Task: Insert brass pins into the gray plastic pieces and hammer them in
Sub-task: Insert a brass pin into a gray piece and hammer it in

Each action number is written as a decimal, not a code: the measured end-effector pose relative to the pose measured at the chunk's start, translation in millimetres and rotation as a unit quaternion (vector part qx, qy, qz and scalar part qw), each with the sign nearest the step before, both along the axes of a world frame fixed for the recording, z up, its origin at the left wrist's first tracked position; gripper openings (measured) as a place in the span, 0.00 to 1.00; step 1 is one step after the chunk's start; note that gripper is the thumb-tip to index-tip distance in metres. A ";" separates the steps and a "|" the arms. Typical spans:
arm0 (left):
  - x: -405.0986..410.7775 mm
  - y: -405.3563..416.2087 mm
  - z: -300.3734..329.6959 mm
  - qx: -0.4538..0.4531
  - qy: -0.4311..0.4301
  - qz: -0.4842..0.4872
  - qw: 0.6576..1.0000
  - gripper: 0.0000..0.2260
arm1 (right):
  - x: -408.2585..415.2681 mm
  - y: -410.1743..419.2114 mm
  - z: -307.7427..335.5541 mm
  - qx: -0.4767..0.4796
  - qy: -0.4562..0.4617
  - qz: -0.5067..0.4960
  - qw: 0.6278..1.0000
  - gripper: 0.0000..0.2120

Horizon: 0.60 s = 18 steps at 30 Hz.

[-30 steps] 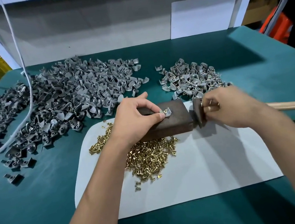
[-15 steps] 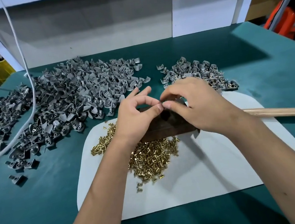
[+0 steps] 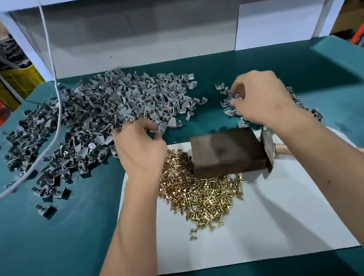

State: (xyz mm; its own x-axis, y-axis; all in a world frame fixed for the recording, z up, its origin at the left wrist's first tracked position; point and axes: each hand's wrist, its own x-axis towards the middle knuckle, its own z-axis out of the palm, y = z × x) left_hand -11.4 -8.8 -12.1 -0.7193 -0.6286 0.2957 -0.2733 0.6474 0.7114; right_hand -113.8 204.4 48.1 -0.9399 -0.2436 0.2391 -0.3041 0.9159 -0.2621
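place: small assembly workshop | evidence: teal-covered workbench (image 3: 42, 258) center; bulk heap of gray plastic pieces (image 3: 105, 115) upper left; loose brass pins (image 3: 204, 194) center; yellow crate (image 3: 21, 80) far left

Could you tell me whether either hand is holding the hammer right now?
No, the hammer lies on the white mat beside the dark block, both hands reaching into the gray pieces.

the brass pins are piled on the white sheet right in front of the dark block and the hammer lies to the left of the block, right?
Not quite: the hammer lies to the right of the dark block, as the head view shows. The brass pins are indeed piled on the white sheet in front of the block.
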 end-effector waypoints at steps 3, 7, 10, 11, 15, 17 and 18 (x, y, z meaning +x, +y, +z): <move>-3.0 -3.3 -3.8 -0.035 -0.037 -0.034 0.998 0.11 | -3.6 -41.7 7.2 0.040 -0.104 0.129 0.985 0.06; -3.3 -5.6 -8.8 -0.028 -0.054 -0.041 0.997 0.13 | -10.1 -80.5 8.6 0.157 -0.179 0.211 0.948 0.03; -6.1 -7.8 -7.0 -0.038 -0.036 -0.040 0.998 0.13 | -8.8 -104.5 6.0 0.170 -0.196 0.241 0.935 0.07; -7.3 -9.9 -6.5 -0.043 -0.034 -0.034 0.998 0.13 | -6.4 -113.1 3.9 0.177 -0.199 0.250 0.931 0.09; -8.2 -16.8 -7.6 -0.032 -0.043 -0.023 0.998 0.12 | 1.3 -134.8 -5.3 0.192 -0.201 0.249 0.928 0.15; -7.0 -16.1 -6.5 -0.037 -0.044 -0.033 0.998 0.11 | 2.6 -138.1 -6.8 0.194 -0.209 0.247 0.926 0.12; -6.8 -15.4 -5.3 -0.042 -0.049 -0.038 0.997 0.10 | 3.2 -139.4 -7.3 0.201 -0.209 0.250 0.924 0.10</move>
